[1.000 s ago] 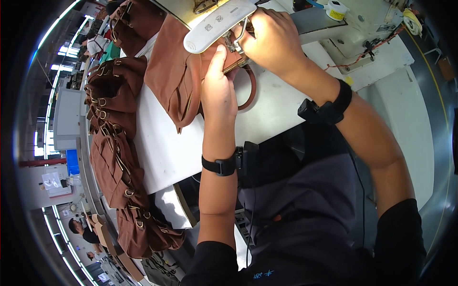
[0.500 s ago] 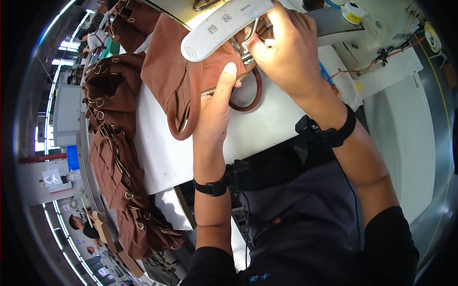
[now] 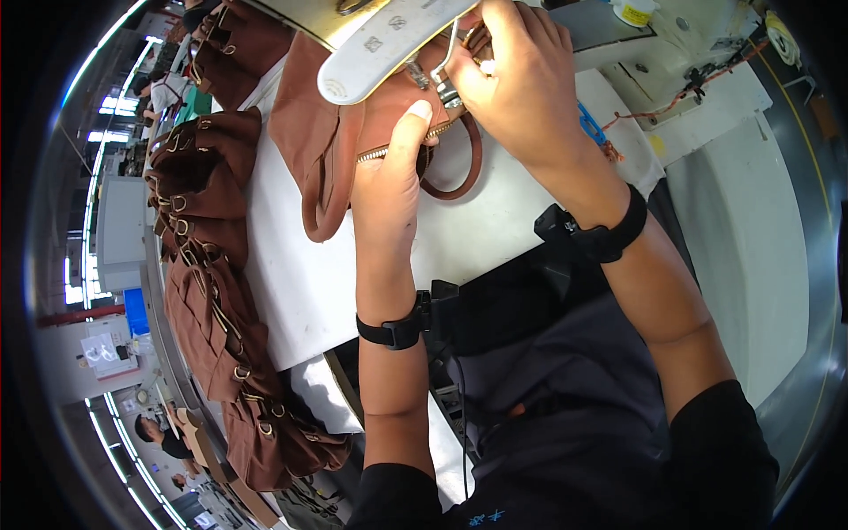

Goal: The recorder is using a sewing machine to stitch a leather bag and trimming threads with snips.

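A brown bag point(image 3: 305, 124) with two rounded handles and a metal zipper point(image 3: 373, 155) lies on the white table, its upper edge under the sewing machine's needle area. My left hand point(image 3: 393, 172) is closed on the bag beside the zipper, thumb on top and fingers underneath. Above it, the metal presser foot point(image 3: 449, 94) meets the bag. My right hand point(image 3: 521, 84) is bent close beside a bent metal rod point(image 3: 444, 57), thumb and fingers drawn together. What its fingertips hold is hidden. A white curved machine cover point(image 3: 389, 51) blocks part of the work.
Several brown bags with gold-coloured rings lie in a row at the left, one bag point(image 3: 216, 309) among them. The white tabletop point(image 3: 300, 291) runs beneath my forearms. At the right are a blue tool point(image 3: 590, 124), a red cord point(image 3: 654, 113) and a white bottle point(image 3: 635, 11).
The view has shifted slightly, so the machine and bag sit a little higher and further left. Both hands keep nearly the same places at the bag and presser foot.
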